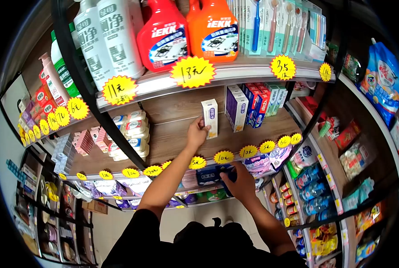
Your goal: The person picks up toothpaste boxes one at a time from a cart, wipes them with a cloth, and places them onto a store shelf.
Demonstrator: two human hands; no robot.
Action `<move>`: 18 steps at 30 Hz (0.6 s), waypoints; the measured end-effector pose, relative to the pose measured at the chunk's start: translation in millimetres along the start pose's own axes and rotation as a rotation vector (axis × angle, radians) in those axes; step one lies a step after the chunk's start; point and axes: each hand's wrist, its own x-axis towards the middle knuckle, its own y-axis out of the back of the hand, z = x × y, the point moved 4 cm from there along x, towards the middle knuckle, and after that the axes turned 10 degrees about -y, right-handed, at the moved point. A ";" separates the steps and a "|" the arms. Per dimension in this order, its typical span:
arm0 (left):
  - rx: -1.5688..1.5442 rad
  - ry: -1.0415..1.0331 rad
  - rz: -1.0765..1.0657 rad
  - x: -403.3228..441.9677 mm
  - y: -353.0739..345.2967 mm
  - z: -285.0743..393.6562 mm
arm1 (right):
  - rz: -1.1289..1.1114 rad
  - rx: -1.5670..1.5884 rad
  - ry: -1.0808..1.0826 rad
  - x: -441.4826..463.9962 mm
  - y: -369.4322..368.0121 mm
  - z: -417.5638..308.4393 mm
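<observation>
My left hand (pixel 198 132) is on the middle shelf, its fingers closed on the left edge of an upright white and purple box (pixel 210 117). To the right of that box stand similar purple and white boxes (pixel 236 108), then red and blue boxes (pixel 256 105). Lower down, my right hand (pixel 239 179) is closed round a dark blue object (pixel 227 178) in front of the shelf edge. Beside it is a dark blue pack (pixel 207 176) with pale lettering. Part of the object in my right hand is hidden by the fingers.
Red (pixel 163 38) and orange (pixel 213 33) spray bottles and toothbrush packs (pixel 271 27) stand on the shelf above. Yellow price tags line the shelf edge (pixel 172 170). Black uprights cross the view. White-capped containers (pixel 134 129) sit left, and another shelf unit rises at right.
</observation>
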 end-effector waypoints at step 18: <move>0.359 -0.093 0.105 114.6 -65.3 -140.4 | -0.195 0.197 0.051 54.1 31.0 63.0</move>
